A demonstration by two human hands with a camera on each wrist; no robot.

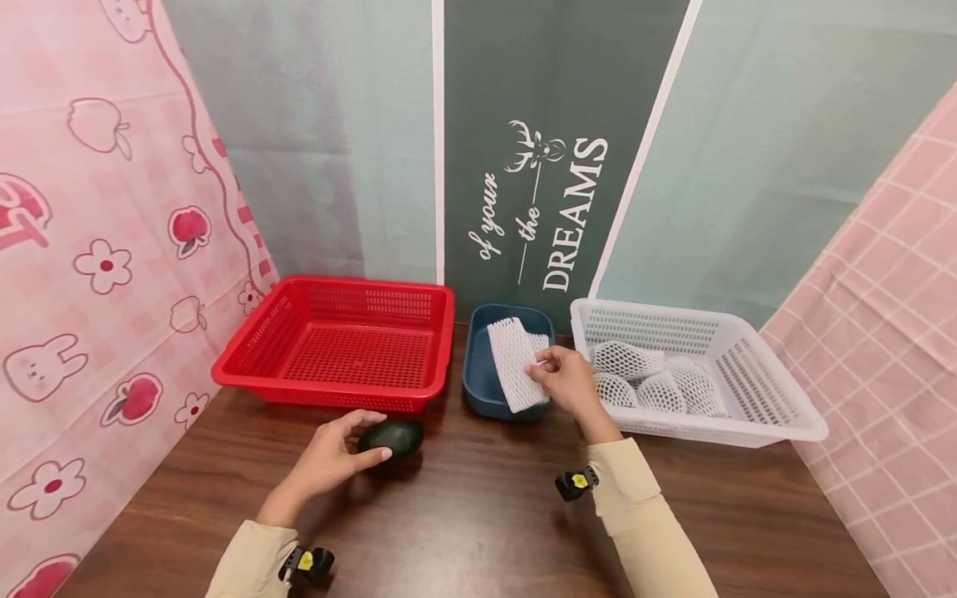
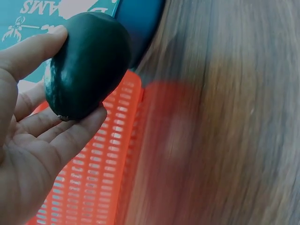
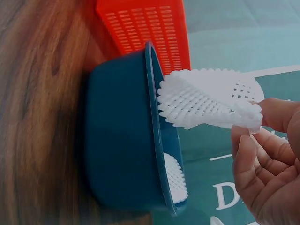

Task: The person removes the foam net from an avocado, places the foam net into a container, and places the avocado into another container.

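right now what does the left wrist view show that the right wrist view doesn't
Only the left wrist view shows the left hand gripping the dark avocado. Only the right wrist view shows the right hand pinching a white foam net over the blue tub, with another net inside. Both show the red basket, the blue tub and the wooden table.

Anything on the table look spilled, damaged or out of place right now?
Nothing stands out. The left hand holds a dark green avocado on the table, the right hand pinches a white foam net above the blue tub. The red basket and white basket of wrapped fruit sit level.
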